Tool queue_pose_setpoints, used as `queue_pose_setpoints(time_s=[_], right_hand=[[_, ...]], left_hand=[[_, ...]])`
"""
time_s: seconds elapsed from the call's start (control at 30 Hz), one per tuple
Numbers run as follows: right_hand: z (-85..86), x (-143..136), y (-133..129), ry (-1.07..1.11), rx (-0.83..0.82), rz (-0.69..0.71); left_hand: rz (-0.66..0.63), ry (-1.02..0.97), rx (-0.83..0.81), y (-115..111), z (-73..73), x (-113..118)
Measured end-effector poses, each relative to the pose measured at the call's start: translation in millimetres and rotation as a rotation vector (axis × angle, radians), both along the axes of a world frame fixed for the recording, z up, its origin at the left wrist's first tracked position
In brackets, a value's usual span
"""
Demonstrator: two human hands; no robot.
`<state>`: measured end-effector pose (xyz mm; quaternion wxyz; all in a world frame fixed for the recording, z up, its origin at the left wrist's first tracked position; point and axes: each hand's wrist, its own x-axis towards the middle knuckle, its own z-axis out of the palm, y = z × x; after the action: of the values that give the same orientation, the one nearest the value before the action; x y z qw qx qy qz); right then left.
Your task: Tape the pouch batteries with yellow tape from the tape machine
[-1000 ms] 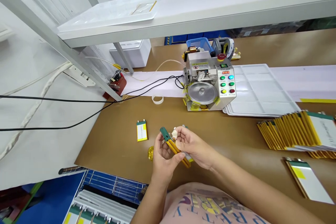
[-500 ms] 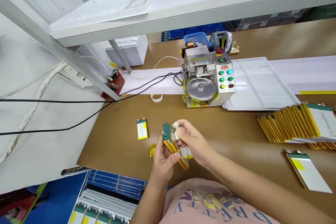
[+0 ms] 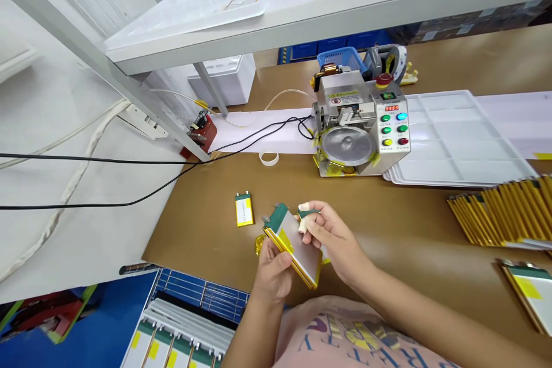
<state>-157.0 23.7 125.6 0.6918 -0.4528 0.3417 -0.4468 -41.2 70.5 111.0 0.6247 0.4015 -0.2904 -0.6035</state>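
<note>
My left hand (image 3: 275,273) grips a small stack of flat battery cells (image 3: 297,247), tilted, with green tops, yellow edges and a pale face showing. Close beside its upper right, my right hand (image 3: 330,230) pinches a small green strip (image 3: 309,214); pale covers sit on the thumb and a fingertip. A single small cell (image 3: 244,210) lies on the brown table to the left. Partly behind the left hand is a gold, shiny round piece (image 3: 259,244).
A metal tape machine (image 3: 349,126) with coloured buttons stands beyond the hands. White trays (image 3: 452,138) lie right of it, near a fanned row of cells (image 3: 504,213). A tape ring (image 3: 269,158) lies on the table; black cables cross at left. A shelf (image 3: 323,17) spans overhead.
The held stack has turned so its pale face shows more. My right hand has moved slightly away, with the green strip now visible in its fingers. The camera view has shifted.
</note>
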Motion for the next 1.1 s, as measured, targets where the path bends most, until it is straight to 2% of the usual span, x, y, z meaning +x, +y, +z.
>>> queue_pose_setpoints(time_s=[0.1, 0.3, 0.5, 0.67, 0.77, 0.93, 1.1], right_hand=[[3.3, -7.1, 1.7, -0.058, 0.021, -0.05], [12.8, -11.0, 7.9, -0.063, -0.018, -0.101], [30.3, -3.7, 9.5, -0.121, 0.117, 0.054], [37.9, -2.9, 6.7, -0.115, 0.194, 0.092], [39.7, -2.9, 7.4, -0.121, 0.17, 0.065], [43.3, -6.5, 11.2, -0.104, 0.039, -0.036], [51.2, -12.6, 12.3, -0.156, 0.032, 0.034]], left_hand=[[-0.059, 0.029, -0.038, -4.3, 0.1, 4.1], [-0.084, 0.08, -0.042, -9.5, -1.4, 11.3], [-0.042, 0.011, -0.164, -13.2, 7.2, 10.4], [-0.058, -0.08, -0.232, -19.2, 13.6, 7.4], [-0.092, -0.104, -0.258, -23.5, 15.3, 5.8], [-0.128, -0.141, -0.32, -30.2, 23.0, 0.8], [-0.118, -0.185, -0.434, -36.0, 29.0, -1.9]])
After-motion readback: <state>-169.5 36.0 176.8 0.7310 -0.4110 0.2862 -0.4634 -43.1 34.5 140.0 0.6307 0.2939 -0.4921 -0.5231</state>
